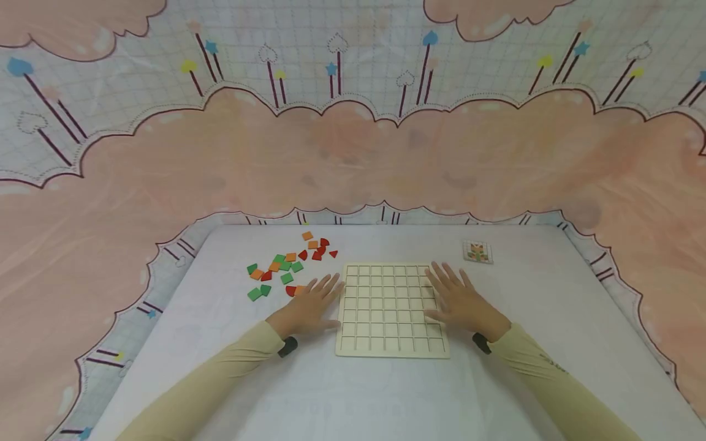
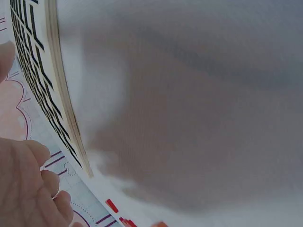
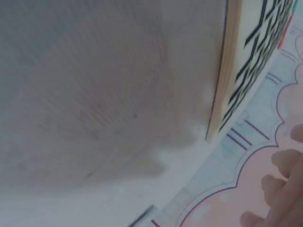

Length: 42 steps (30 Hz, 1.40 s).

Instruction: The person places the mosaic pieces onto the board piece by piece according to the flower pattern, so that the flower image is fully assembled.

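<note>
A pale wooden grid board (image 1: 390, 309) lies flat on the white table, its square cells bare. Along its left edge is my left hand (image 1: 310, 307), fingers spread and straight, holding nothing. My right hand (image 1: 462, 304) spreads over the board's right edge, its fingers straight too. In the left wrist view, the board's edge (image 2: 64, 90) shows beside the palm and loosely bent fingers (image 2: 33, 184). The right wrist view shows the opposite edge of the board (image 3: 222, 75) and part of the right hand (image 3: 281, 194). Whether either hand touches the board cannot be told.
Several green, orange and red flat pieces (image 1: 286, 278) lie scattered left of the board, some close to the left hand. A small patterned card (image 1: 477, 252) lies at the back right of the white table (image 1: 353, 398). A printed cloth (image 1: 353, 159) hangs behind.
</note>
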Tool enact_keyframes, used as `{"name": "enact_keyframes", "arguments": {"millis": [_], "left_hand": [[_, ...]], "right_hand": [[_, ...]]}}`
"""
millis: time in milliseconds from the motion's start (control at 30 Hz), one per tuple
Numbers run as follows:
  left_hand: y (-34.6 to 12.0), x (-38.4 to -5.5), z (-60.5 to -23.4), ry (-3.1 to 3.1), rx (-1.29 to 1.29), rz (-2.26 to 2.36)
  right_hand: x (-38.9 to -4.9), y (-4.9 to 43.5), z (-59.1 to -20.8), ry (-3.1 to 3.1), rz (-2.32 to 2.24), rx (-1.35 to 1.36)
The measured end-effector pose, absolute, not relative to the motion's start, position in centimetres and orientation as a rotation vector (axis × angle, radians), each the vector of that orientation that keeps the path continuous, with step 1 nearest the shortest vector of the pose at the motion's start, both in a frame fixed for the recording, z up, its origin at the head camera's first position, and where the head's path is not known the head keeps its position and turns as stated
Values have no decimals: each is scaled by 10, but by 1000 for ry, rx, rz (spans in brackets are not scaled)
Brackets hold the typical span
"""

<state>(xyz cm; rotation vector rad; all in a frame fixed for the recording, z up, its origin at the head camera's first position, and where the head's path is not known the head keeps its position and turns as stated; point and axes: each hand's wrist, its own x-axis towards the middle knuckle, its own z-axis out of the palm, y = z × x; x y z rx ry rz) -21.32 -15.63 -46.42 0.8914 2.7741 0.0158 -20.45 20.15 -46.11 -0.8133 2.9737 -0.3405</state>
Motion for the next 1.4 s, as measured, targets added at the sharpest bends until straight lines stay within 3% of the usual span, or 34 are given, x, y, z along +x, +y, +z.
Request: {"name": "enact_keyframes", "arguments": {"millis": [333,1100,1400], "left_hand": [[-142,-210,-472,2730,917,-39],[-146,-208,-477,2724,880,-67],[-171,-219,-478,2765,802,-82]], "right_hand": [[-206,200,-468,2967,-241,-996],[-219,191,-468,2789,-245,-935],[-213,198,-475,2728,-163,-960]]}}
